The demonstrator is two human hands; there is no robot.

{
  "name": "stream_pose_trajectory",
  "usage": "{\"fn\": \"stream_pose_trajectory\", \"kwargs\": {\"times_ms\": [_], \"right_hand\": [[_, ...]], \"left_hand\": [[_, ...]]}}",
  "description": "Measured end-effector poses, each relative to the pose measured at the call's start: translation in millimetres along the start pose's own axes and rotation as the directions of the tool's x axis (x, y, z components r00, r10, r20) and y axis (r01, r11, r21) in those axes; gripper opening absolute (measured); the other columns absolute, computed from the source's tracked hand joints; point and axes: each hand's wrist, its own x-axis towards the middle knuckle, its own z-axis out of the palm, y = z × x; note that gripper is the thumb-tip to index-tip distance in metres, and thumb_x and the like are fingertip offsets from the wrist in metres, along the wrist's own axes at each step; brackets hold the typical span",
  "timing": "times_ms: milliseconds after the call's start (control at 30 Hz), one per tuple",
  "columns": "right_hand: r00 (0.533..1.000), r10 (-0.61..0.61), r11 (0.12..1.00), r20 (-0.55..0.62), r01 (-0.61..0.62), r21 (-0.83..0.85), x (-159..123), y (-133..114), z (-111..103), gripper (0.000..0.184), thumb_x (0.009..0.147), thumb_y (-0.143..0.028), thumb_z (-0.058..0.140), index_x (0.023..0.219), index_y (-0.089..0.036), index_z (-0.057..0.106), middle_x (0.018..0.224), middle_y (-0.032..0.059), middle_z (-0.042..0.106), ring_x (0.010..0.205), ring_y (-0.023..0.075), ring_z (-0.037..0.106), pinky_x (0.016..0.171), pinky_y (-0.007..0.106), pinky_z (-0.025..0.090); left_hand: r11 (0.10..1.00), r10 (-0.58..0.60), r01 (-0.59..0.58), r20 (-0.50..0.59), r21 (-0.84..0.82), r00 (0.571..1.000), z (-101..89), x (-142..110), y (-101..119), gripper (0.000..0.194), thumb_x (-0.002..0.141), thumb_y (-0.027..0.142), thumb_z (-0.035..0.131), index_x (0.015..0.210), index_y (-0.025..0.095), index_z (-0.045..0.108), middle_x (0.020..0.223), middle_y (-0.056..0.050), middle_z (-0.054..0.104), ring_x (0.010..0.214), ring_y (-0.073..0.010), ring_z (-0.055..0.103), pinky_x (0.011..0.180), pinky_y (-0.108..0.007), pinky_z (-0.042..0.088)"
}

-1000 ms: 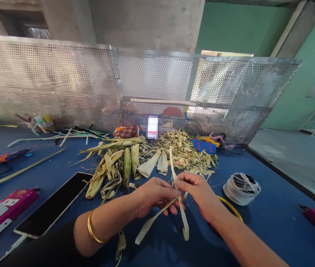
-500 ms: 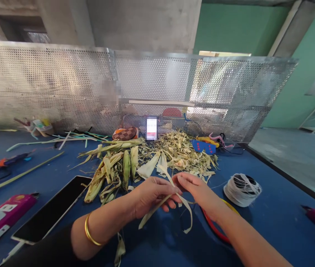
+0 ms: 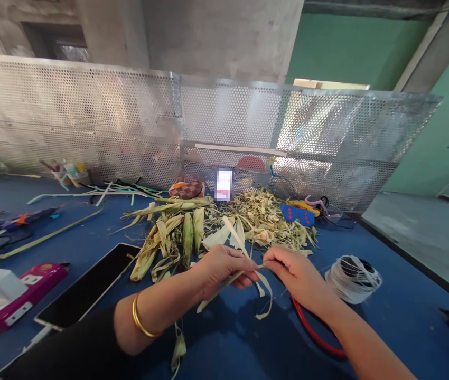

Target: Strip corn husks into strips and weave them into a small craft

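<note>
My left hand (image 3: 220, 269) and my right hand (image 3: 293, 274) meet over the blue table (image 3: 90, 232), both pinched shut on the same pale corn-husk strip (image 3: 262, 287). The strip's loose ends curl down below my fingers, and one end rises up toward the pile. Just behind my hands lies a heap of corn husks and shreds (image 3: 216, 227), with several long folded husks on its left side. A gold bangle (image 3: 141, 324) sits on my left wrist.
A spool of white thread (image 3: 353, 272) stands right of my hands, and a red ring (image 3: 314, 335) lies under my right forearm. A dark phone (image 3: 87, 287) and a pink tool (image 3: 18, 298) lie at the left. A perforated metal screen (image 3: 129, 121) borders the table's far side.
My hands have drawn slightly apart, pulling the strip taut between them. Its upper end has bent down from standing upright. The view has shifted a little.
</note>
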Motion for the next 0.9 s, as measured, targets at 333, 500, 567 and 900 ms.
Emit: {"fn": "stream_pose_trajectory", "kwargs": {"times_ms": [333,500,567,900], "right_hand": [[0.953,-0.271,0.912,-0.135,0.209,-0.352,1,11,5,0.02,0.093,-0.021,0.042,0.08,-0.02,0.057,0.078,0.0036,0.059,0.071,0.0166,0.056,0.065,0.029,0.042],[0.811,-0.556,0.742,-0.183,0.386,-0.548,-5,-7,16,0.02,0.09,-0.014,0.045,0.099,-0.02,0.062,0.082,0.0047,0.062,0.075,0.0173,0.056,0.073,0.034,0.04],[0.778,-0.629,0.595,0.007,0.487,-0.64,-8,-15,25,0.026,0.091,-0.011,0.04,0.105,-0.016,0.061,0.079,0.0052,0.062,0.071,0.0174,0.054,0.071,0.035,0.038],[0.735,-0.645,0.309,0.209,0.501,-0.809,-8,-22,48,0.034,0.088,-0.006,0.032,0.102,-0.008,0.062,0.077,0.0101,0.061,0.074,0.0232,0.055,0.077,0.041,0.038]], "left_hand": [[1.0,-0.013,0.013,-0.037,-0.013,0.999,-1.7,5,-2,0.014,0.065,0.024,0.071,0.06,0.011,0.068,0.061,-0.006,0.068,0.048,-0.0096,0.055,0.052,-0.022,0.044],[0.982,-0.014,-0.007,-0.112,-0.186,0.994,0.9,7,-7,0.014,0.065,0.022,0.072,0.062,0.009,0.067,0.058,-0.004,0.065,0.049,-0.0086,0.055,0.053,-0.021,0.044],[0.97,0.001,-0.03,-0.12,-0.241,0.993,1.2,8,-10,0.014,0.063,0.021,0.074,0.062,0.009,0.066,0.057,-0.003,0.063,0.05,-0.0087,0.055,0.053,-0.02,0.043],[0.939,-0.029,-0.013,-0.117,-0.344,0.993,5.2,6,-14,0.015,0.068,0.022,0.07,0.06,0.01,0.064,0.055,-0.003,0.062,0.05,-0.0097,0.056,0.051,-0.019,0.041]]}}
